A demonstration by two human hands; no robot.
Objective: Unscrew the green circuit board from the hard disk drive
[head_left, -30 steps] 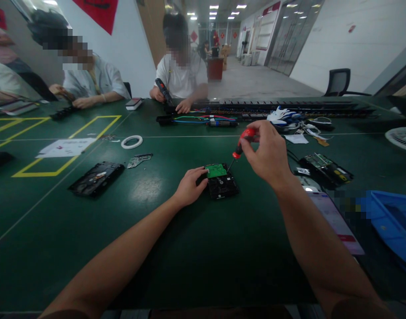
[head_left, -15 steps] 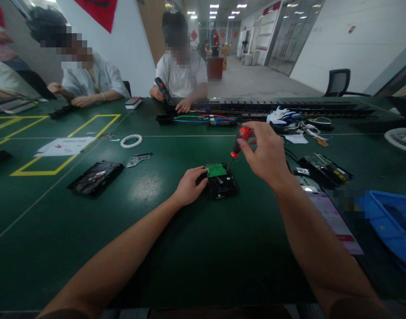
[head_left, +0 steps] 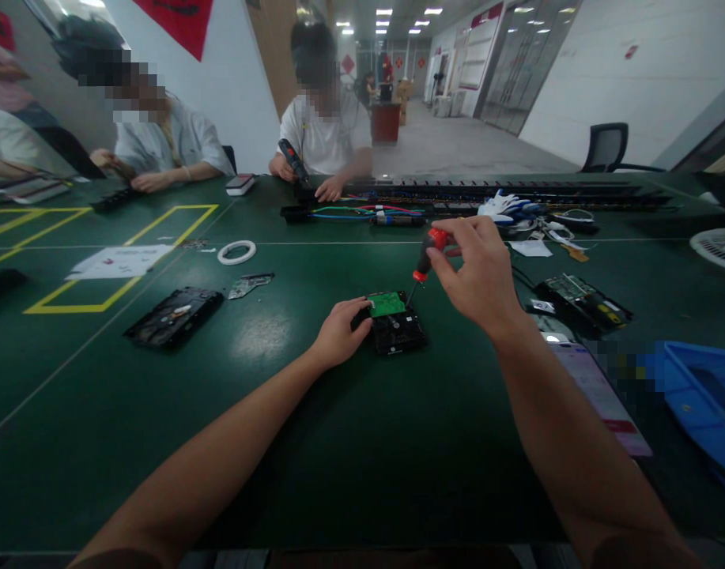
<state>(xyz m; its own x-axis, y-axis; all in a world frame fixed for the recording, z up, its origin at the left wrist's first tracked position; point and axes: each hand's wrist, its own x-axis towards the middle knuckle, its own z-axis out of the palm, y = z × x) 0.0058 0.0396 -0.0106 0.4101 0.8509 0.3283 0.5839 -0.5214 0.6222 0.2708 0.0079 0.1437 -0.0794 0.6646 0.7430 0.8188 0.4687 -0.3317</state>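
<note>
A black hard drive [head_left: 398, 333] with a green circuit board [head_left: 387, 304] on its far half lies flat on the table. My left hand [head_left: 341, 332] grips its left edge, fingertips on the board's corner and thumb at the side. In my right hand [head_left: 477, 269], closed around the handle, is a red and black screwdriver [head_left: 424, 257]. Its shaft slants down to the right edge of the green board. Whether the tip sits in a screw is too small to tell.
On the green table [head_left: 315, 442] are a black drive case [head_left: 173, 316], a loose circuit board [head_left: 249, 285], a tape roll [head_left: 236, 252], gloves [head_left: 507, 209], an opened device [head_left: 584, 303], a phone [head_left: 602, 395] and a blue bin [head_left: 709, 403]. Two co-workers sit across.
The whole view has shifted very slightly. Both hands, the screwdriver and the hard drive keep the same positions relative to each other.
</note>
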